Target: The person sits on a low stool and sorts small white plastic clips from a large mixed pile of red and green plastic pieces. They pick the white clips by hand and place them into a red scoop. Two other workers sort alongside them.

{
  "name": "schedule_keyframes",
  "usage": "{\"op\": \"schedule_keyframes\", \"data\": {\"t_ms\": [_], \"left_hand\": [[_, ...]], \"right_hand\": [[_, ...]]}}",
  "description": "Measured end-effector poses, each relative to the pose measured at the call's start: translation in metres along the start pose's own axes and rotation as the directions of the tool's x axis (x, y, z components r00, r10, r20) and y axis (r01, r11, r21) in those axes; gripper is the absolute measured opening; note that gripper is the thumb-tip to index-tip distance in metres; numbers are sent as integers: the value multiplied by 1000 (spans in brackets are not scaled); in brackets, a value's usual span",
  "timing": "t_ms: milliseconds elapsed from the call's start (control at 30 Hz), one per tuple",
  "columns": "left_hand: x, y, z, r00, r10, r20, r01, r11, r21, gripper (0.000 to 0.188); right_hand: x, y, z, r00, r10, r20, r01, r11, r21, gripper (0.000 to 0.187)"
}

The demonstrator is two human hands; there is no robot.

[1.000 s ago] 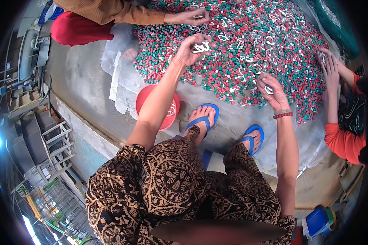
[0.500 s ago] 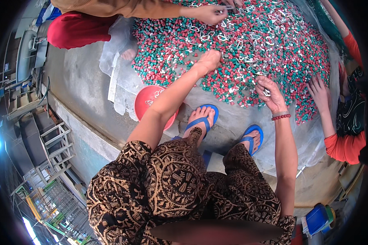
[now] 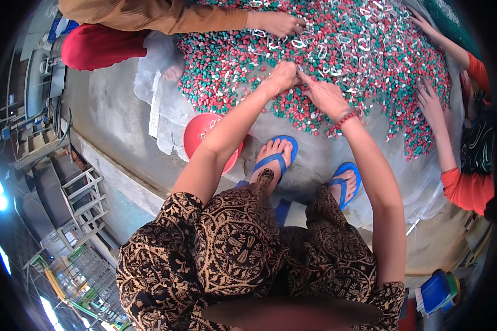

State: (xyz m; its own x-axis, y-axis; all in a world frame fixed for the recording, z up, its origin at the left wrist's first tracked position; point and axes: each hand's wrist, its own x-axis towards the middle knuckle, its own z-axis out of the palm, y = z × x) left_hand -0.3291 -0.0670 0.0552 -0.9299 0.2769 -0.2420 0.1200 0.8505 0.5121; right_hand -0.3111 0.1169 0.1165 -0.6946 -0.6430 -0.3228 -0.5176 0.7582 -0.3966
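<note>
A wide spread of small red, green and white pieces lies on clear plastic sheeting in front of me, with pale oval links scattered among them. Over its near part my left hand is closed, its fingertips turned inward and partly hidden. My right hand, with a red bead bracelet at the wrist, meets it from the right. Its fingers point at the left fingertips and touch or nearly touch them. Whatever lies between the fingers is too small to make out.
A red bowl holding a few pale links stands left of my feet, partly behind my left forearm. A co-worker's hand works at the far left of the pieces; another person's hands rest at the right. Plastic sheeting covers the floor there.
My right hand, which had a pale link at its fingers, has moved left to my left hand. The far co-worker's hand shifted left; the person at right now has a second hand over the pieces.
</note>
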Motion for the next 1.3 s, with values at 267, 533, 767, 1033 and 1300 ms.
{"op": "schedule_keyframes", "data": {"t_ms": [267, 533, 767, 1033, 1300], "left_hand": [[-11, 5, -36, 998, -53, 46, 65, 942, -331, 35], [-57, 19, -75, 974, -1, 225, 222, -155, -963, 18], [-71, 13, -47, 908, -257, 331, 416, 643, -644, 16], [-46, 31, 7, 992, -94, -82, 95, 995, 1, 29], [-27, 40, -61, 993, -76, -89, 55, 973, -223, 27]], "right_hand": [[-35, 65, 27, 994, 79, -76, -89, 985, -148, 48], [-68, 76, 16, 961, 274, -47, -267, 957, 117, 33], [-42, 58, -7, 913, 375, -163, -255, 835, 488, 42], [-62, 76, 5, 943, 285, -171, -268, 956, 115, 58], [-45, 72, 27, 980, 161, -121, -172, 981, -93, 38]]}}
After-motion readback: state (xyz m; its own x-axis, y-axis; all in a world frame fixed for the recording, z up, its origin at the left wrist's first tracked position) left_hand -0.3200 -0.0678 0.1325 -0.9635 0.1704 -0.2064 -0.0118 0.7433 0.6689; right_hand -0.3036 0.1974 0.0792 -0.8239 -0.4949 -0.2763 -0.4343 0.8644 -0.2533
